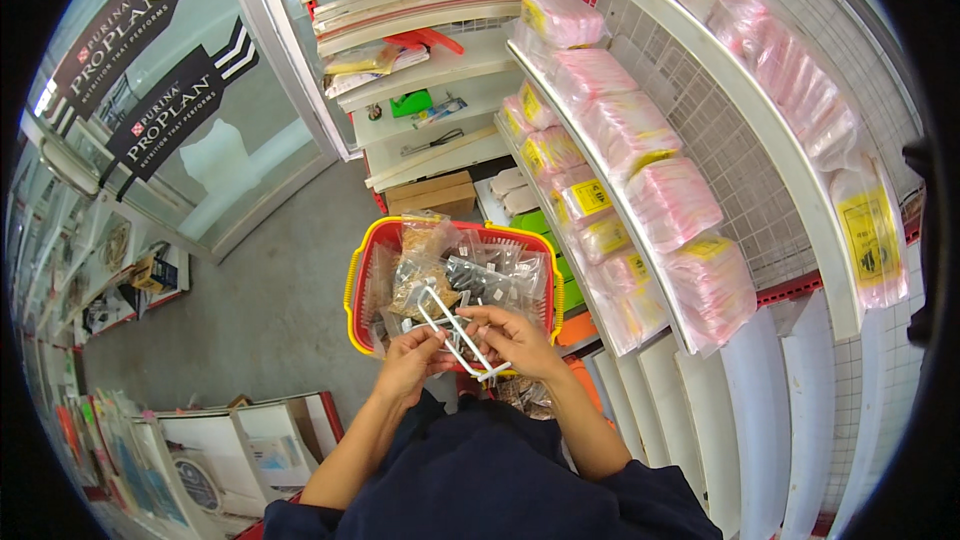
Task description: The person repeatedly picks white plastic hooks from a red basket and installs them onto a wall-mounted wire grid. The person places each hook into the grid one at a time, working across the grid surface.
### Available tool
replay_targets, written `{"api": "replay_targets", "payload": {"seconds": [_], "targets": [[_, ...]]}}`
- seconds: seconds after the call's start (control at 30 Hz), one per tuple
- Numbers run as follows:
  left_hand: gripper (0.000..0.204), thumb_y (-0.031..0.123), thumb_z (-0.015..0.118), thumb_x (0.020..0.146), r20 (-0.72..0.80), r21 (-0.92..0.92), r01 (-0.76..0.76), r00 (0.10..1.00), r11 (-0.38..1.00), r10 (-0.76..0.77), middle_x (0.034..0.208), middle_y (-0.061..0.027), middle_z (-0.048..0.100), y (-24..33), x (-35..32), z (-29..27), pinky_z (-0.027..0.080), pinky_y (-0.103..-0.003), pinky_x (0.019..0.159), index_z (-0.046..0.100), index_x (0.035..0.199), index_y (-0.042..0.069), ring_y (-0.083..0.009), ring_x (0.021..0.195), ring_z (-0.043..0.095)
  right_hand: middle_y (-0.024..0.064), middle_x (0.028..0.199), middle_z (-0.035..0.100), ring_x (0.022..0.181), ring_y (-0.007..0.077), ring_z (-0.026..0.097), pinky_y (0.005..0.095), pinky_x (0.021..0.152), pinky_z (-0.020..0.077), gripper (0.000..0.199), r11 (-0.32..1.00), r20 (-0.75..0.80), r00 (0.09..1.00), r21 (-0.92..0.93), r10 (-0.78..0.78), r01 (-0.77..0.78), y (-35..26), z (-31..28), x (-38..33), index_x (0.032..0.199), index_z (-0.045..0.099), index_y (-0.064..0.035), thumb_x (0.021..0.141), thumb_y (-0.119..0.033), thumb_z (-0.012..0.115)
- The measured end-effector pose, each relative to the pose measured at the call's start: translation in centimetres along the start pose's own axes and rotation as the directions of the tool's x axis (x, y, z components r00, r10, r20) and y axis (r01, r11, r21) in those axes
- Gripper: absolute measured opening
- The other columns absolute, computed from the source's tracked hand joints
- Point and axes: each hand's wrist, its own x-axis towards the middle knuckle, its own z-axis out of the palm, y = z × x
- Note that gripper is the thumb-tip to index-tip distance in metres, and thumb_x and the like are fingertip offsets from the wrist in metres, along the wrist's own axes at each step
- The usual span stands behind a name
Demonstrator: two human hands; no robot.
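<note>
Both my hands are raised over a red shopping basket [553,292] with a yellow handle. Between them is a white wire display hook [447,328], a long bent loop of thick coated wire; there may be more than one. My left hand [412,358] pinches its left side with thumb and fingers. My right hand [512,342] has its fingers closed around the right side. Inside the basket lie clear plastic bags, one with brown pellet-like pieces [415,275] and another with dark pieces [480,278]. The wire and my hands hide part of the basket's near side.
To the right, curved-looking white shelves hold pink-and-clear plastic packs [675,202] against a wire grid wall [745,130]. Ahead stands a shelf unit [450,65] with red hangers and a whisk. A glass door [215,90] is at the left, with panels leaning at lower left.
</note>
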Motion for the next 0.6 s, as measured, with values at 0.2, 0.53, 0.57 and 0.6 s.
{"api": "replay_targets", "payload": {"seconds": [0.2, 0.53, 0.57, 0.6], "targets": [[0.011, 0.017, 0.056, 0.096, 0.074, -0.09, 0.093, 0.993, 0.992, -0.087, 0.085, -0.0028, 0.066, -3.2, -0.8, 1.5, 0.056, -0.025, 0.067, 0.061, 0.091, 0.008, -0.011, 0.071, 0.065, 0.004, 0.115, 0.061, 0.097, 0.0095, 0.06, 0.0227, 0.083, 0.0489, 0.045, 0.973, 0.043, 0.998, 0.228, -0.048, 0.037, 2.5, -0.8, -3.3, 0.139, 0.047, -0.0054, 0.094, -0.002, 0.054], [0.017, 0.016, 0.051, 0.098, 0.152, -0.135, 0.156, 0.979, 0.979, -0.135, 0.093, -0.0052, 0.065, -6.7, -6.8, 3.1, 0.055, -0.022, 0.07, 0.059, 0.107, 0.003, -0.0103, 0.078, 0.064, 0.008, 0.13, 0.053, 0.109, 0.0144, 0.053, 0.0305, 0.086, 0.0467, 0.068, 0.951, -0.207, 0.937, -0.192, -0.28, 0.242, 2.7, 5.6, -13.7, 0.144, 0.039, -0.0084, 0.081, 0.002, 0.06], [0.017, 0.016, 0.051, 0.098, 0.166, -0.145, 0.163, 0.976, 0.976, -0.139, 0.095, -0.0055, 0.065, -7.3, -7.7, 3.2, 0.055, -0.022, 0.07, 0.058, 0.107, 0.003, -0.0107, 0.079, 0.064, 0.0106, 0.121, 0.056, 0.099, 0.0189, 0.056, 0.0321, 0.083, 0.047, 0.065, 0.832, -0.204, 0.86, -0.431, -0.467, 0.349, 2.4, 6.3, -14.4, 0.142, 0.042, -0.0085, 0.082, -0.006, 0.066], [0.017, 0.016, 0.051, 0.098, 0.187, -0.158, 0.169, 0.973, 0.973, -0.138, 0.097, -0.0057, 0.065, -8.0, -8.7, 3.3, 0.055, -0.022, 0.07, 0.058, 0.108, 0.003, -0.0111, 0.08, 0.064, 0.0113, 0.119, 0.057, 0.098, 0.0198, 0.056, 0.0323, 0.083, 0.0471, 0.064, 0.835, -0.24, 0.857, -0.449, -0.456, 0.318, 2.2, 7.1, -15.4, 0.141, 0.043, -0.0083, 0.082, -0.008, 0.068]]}}
